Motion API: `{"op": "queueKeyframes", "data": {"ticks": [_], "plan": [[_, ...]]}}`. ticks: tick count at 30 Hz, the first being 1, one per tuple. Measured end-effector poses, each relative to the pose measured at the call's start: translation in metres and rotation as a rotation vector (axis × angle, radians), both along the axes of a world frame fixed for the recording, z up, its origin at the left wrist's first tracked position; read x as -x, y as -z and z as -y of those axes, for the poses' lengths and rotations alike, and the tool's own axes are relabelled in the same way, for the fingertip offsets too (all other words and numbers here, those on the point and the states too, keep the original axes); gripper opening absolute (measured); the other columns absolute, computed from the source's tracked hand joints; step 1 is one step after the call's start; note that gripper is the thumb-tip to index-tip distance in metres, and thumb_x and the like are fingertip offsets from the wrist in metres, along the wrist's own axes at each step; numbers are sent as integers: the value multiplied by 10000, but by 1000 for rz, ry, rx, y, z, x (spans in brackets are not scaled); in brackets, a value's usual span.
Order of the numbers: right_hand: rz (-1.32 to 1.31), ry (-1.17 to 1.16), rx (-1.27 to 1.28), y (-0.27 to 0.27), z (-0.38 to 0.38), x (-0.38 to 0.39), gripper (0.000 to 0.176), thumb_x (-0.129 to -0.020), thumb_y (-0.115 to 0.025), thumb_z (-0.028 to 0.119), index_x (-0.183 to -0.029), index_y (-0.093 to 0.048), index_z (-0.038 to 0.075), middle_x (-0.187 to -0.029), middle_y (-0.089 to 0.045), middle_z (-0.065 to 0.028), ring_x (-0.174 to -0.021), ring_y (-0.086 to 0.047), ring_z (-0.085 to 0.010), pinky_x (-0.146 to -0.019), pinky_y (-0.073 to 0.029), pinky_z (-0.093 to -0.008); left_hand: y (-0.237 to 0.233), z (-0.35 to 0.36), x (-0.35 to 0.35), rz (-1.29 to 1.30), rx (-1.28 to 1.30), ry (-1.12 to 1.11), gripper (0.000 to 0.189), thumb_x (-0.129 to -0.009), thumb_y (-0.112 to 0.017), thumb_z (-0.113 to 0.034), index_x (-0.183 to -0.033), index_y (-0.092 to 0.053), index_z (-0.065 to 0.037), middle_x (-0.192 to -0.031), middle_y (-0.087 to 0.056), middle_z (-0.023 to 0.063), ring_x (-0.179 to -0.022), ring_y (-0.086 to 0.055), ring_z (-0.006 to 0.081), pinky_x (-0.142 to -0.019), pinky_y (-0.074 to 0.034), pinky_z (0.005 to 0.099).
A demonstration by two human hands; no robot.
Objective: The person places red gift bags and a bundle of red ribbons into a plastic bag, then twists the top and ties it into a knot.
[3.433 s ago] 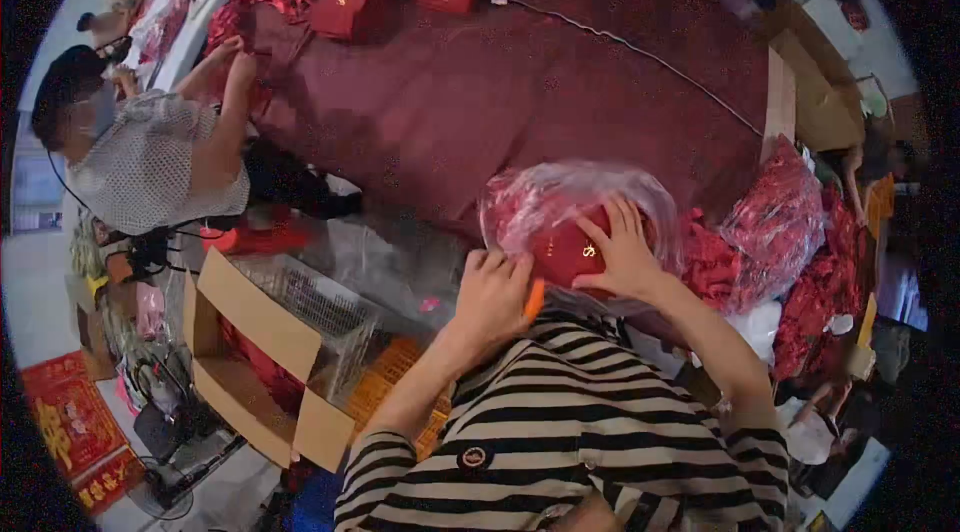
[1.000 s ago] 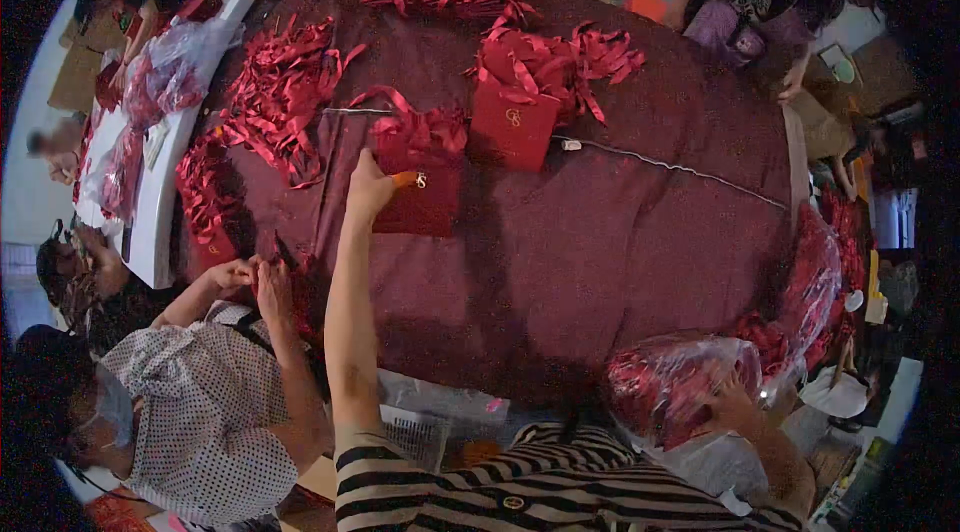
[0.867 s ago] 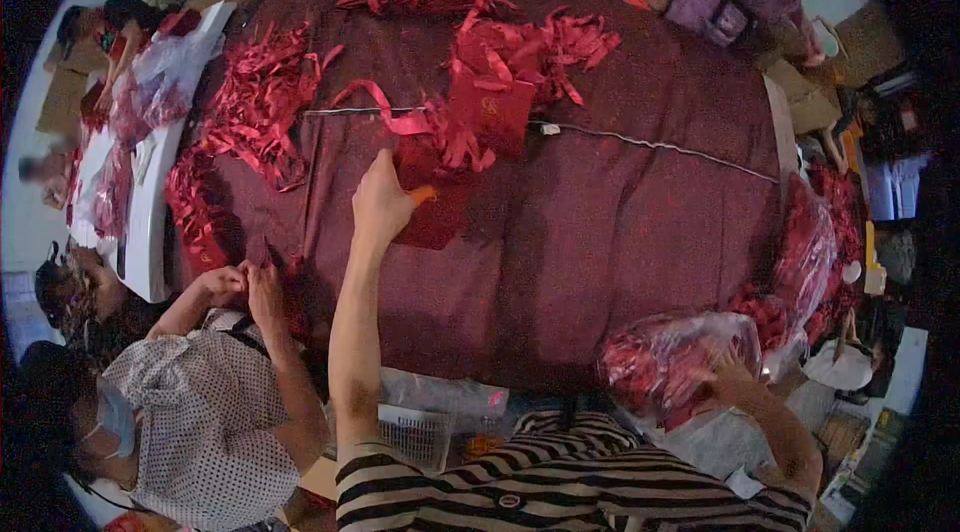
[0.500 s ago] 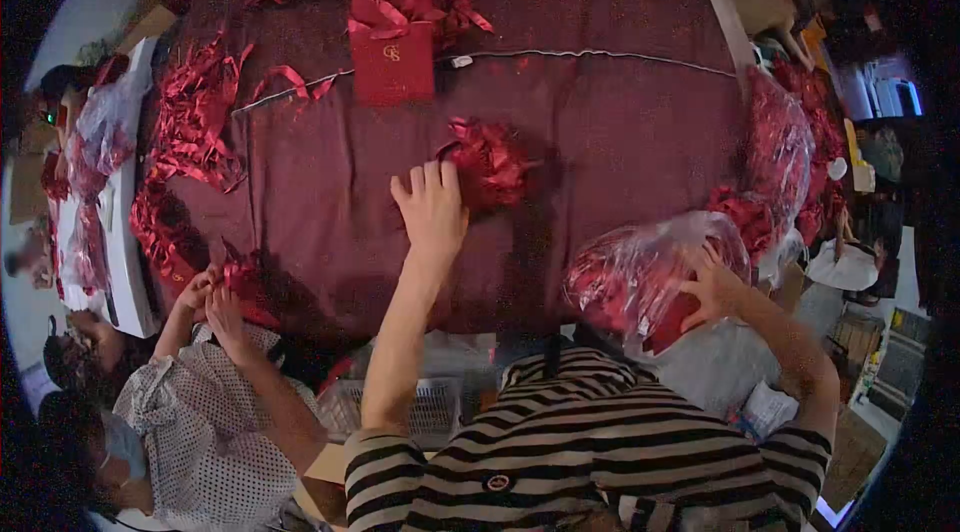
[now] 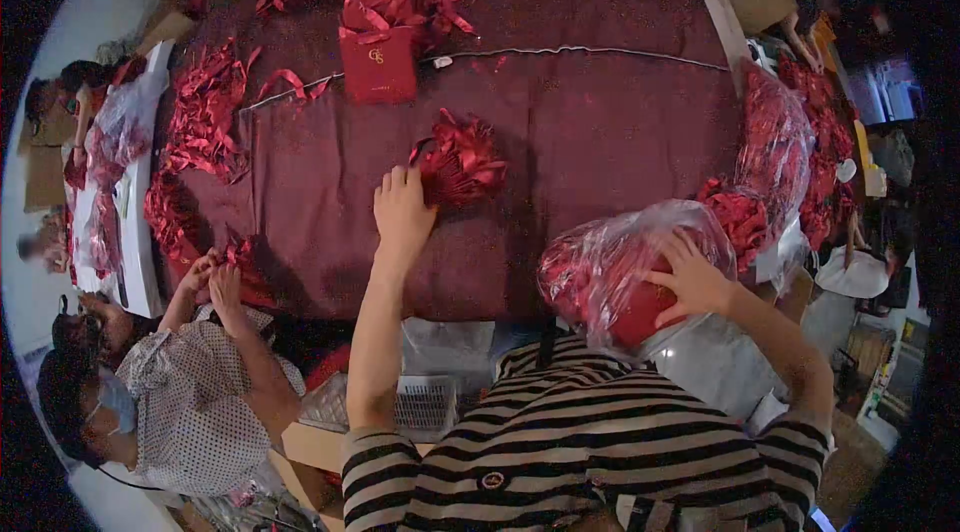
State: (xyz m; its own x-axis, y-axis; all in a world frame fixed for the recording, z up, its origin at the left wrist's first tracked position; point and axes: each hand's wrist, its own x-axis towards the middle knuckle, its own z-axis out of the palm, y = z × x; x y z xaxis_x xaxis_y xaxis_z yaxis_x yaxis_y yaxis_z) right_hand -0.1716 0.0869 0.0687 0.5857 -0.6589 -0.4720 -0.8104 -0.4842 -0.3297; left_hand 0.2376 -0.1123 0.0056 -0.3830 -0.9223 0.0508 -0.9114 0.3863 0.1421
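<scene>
Left hand: the wearer's left hand reaches out over the surface, knuckles up, fingers bent a little, at the near left side of a red bundle; from here I can't tell whether it grips.
Red bundle: sits about mid-surface, well out in front of the striped shirt, its ribbons fanned upward and to the right.
Right hand: the right hand is spread wide, palm down on the clear plastic bag, thumb well away from the fingers.
Clear plastic bag: at the near edge of the surface, crumpled and shiny, with red things inside.
Gold-marked red bag: lies farther off, beyond the bundle, with red ribbons heaped behind it.
White cord: runs across the far part of the surface, passing by that bag.
Ribbon pile: over to the left, loose and tangled.
Neighbour: a person in a dotted top works at the left edge, both hands close together at something red.
Below the edge: a pale slotted basket, just beside an open cardboard box.
</scene>
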Motion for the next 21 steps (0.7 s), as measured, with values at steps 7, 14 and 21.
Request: {"op": "queueKeyframes", "data": {"ticks": [7,14,21], "plan": [[39,6,-6,0,1,0,891,-666,-591,719,-1376,-422,207,-1433,-182,-300,-1347,-131,-465,-1095,-78,-593,9,0,4,92,28,-48,516,-628,-748,-151,-1076,-502,-78,-959,-601,100,-959,-575,287,-782,-463,429],[79,27,64,-2,-1,-2,918,-625,-646,679,-1400,-384,262,-1436,-235,-265,-1341,-177,-452,-1094,-115,-594,7,11,4,67,-58,-94,377,-626,-712,-145,-978,-588,-89,-912,-628,96,-886,-619,300,-739,-490,427],[141,14,108,2,-4,4,926,-636,-646,669,-1420,-339,284,-1483,-168,-224,-1363,-148,-431,-1092,-114,-596,-24,-9,11,19,-76,-51,411,-622,-708,-144,-1010,-589,-78,-935,-634,126,-907,-611,326,-750,-494,444]]}}
